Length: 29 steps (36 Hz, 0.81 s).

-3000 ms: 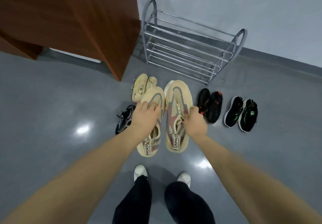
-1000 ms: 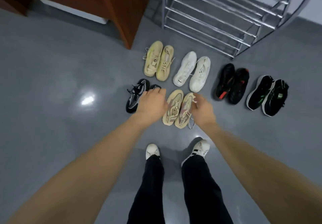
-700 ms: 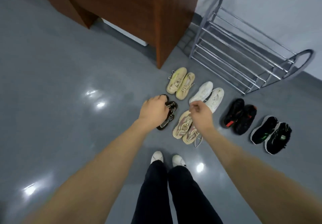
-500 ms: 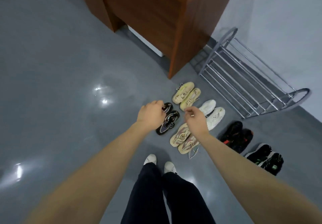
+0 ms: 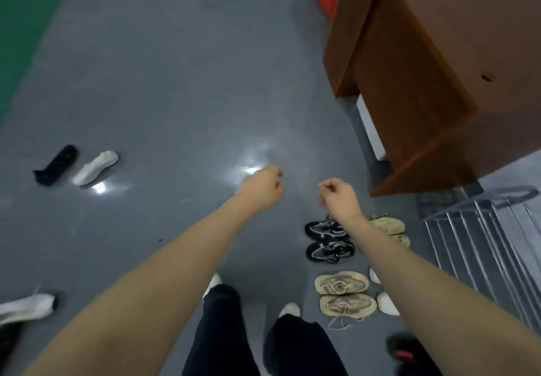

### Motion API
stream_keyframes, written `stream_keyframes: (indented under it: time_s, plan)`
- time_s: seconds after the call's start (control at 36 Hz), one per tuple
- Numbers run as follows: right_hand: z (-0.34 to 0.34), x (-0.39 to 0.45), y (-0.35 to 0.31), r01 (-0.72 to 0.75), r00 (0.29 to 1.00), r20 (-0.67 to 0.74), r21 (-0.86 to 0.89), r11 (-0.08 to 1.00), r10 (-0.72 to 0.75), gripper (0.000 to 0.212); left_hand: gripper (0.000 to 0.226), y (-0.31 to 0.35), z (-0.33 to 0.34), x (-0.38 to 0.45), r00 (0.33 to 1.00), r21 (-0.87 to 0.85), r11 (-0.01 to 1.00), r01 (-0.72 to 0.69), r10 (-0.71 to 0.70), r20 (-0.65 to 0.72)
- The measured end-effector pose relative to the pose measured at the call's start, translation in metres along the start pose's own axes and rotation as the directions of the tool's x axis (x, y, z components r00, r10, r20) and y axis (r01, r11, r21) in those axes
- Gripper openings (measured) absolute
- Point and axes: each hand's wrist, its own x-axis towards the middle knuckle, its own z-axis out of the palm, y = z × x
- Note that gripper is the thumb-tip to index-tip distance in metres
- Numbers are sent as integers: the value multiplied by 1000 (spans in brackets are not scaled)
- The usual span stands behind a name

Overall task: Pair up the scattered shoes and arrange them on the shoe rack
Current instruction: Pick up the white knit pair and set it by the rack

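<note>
Hovering over the grey floor [image 5: 175, 83], left hand [image 5: 259, 189] and right hand [image 5: 339, 197] both have fingers loosely curled, grasping nothing. Paired black sneakers [image 5: 328, 241] and beige pair [image 5: 344, 293] sit near the shoe rack [image 5: 480, 247]. A black shoe [image 5: 55, 165] and white shoe [image 5: 95, 168] lie far left.

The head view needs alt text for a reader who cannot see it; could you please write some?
Two bare arms reach over a grey floor, left hand and right hand loosely curled, holding nothing. Paired shoes lie near a metal shoe rack at right; a black shoe and white shoe lie far left.
</note>
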Motion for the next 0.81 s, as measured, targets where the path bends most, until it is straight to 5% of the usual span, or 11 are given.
stream_keyframes:
  time_s: [0.33, 0.81]
  plan:
    - [196, -33, -120, 198, 907, 397, -111, 974, -139, 17, 36, -182, -77, -106, 903, -249, 910, 331, -382, -197]
    - [504, -164, -264, 591, 582, 762, -156, 792, -284, 16, 37, -446, -169, -284, 628, -435, 678, 593, -727, -277]
